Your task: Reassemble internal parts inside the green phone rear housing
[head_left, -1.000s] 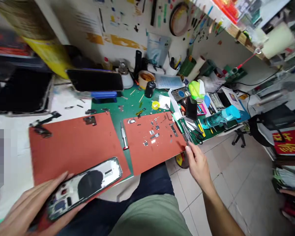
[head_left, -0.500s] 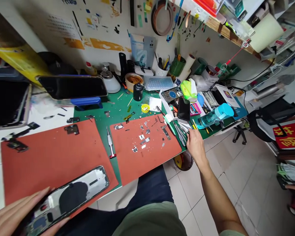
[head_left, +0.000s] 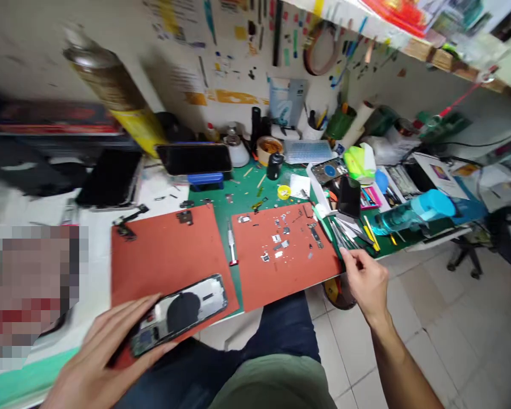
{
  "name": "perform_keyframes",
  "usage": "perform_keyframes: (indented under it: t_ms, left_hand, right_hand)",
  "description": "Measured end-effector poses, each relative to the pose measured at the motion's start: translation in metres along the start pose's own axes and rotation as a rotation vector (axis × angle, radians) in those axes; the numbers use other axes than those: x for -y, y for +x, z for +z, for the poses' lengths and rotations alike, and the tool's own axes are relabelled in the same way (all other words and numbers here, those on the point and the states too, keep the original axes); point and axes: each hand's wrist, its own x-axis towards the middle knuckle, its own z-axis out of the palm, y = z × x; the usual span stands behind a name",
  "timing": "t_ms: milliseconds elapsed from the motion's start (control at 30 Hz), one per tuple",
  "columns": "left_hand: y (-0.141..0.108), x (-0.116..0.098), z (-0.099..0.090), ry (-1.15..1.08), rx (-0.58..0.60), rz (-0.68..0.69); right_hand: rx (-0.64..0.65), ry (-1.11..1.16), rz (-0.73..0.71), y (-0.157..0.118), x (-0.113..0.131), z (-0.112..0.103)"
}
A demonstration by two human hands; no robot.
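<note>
My left hand [head_left: 104,349] grips a phone housing [head_left: 206,294] along its two long edges. The housing lies tilted at the front of the left red-brown mat [head_left: 162,250], its inner side up, with a round black patch in the middle. At the right end of the bench my right hand [head_left: 366,278] is closed in a pinch on the end of slim metal tweezers [head_left: 337,234], beside several other slim tools [head_left: 352,230]. Their tips are blurred among these tools.
The right mat [head_left: 247,278] carries several small phone parts [head_left: 283,241]. A screwdriver [head_left: 231,244] lies between the mats. Further right are a blue water bottle [head_left: 413,213] and a dark phone [head_left: 349,197]. A propped phone [head_left: 193,159] stands at the back.
The view has swung left, bringing more of the left bench into sight. My right hand has drawn back slightly from the tools, fingers pinched. My left hand still holds the housing.
</note>
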Motion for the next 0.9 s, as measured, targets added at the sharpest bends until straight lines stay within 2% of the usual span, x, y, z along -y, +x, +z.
perform_keyframes:
  t_ms: [33, 100, 167, 267, 333, 400, 500, 667, 800, 900]
  left_hand:
    - [0.001, -0.005, -0.002, -0.029, 0.043, -0.03]
    - [0.003, -0.011, -0.005, -0.046, 0.024, -0.061]
    - [0.003, -0.012, -0.005, -0.053, 0.003, -0.045]
    - [0.001, -0.011, -0.004, -0.06, 0.008, -0.03]
    - [-0.001, -0.015, -0.004, -0.07, 0.015, -0.035]
    - [-0.003, -0.021, -0.005, -0.101, 0.043, -0.049]
    - [-0.003, -0.03, -0.009, -0.164, 0.06, -0.05]
    - [-0.004, -0.033, -0.015, -0.212, 0.075, -0.05]
    - [-0.007, -0.028, -0.014, -0.244, 0.072, -0.032]
    - [-0.007, -0.027, -0.011, -0.246, 0.053, -0.033]
  right_hand:
    - [0.047, 0.055, -0.011, -0.004, 0.014, 0.003]
    - [0.178, 0.218, -0.038, -0.012, 0.05, 0.013]
    - [0.305, 0.278, -0.126, -0.014, 0.091, 0.03]
    - [0.49, 0.041, -0.211, -0.005, 0.15, 0.064]
    - [0.509, -0.041, -0.207, 0.003, 0.179, 0.086]
    - [0.5, -0.084, -0.192, 0.009, 0.198, 0.104]
    - [0.477, -0.141, -0.173, 0.011, 0.208, 0.122]
    - [0.426, -0.154, -0.186, 0.012, 0.2, 0.131]
    - [0.368, -0.097, -0.185, 0.01, 0.185, 0.116]
    - [0.279, 0.17, -0.055, 0.0, 0.175, 0.087]
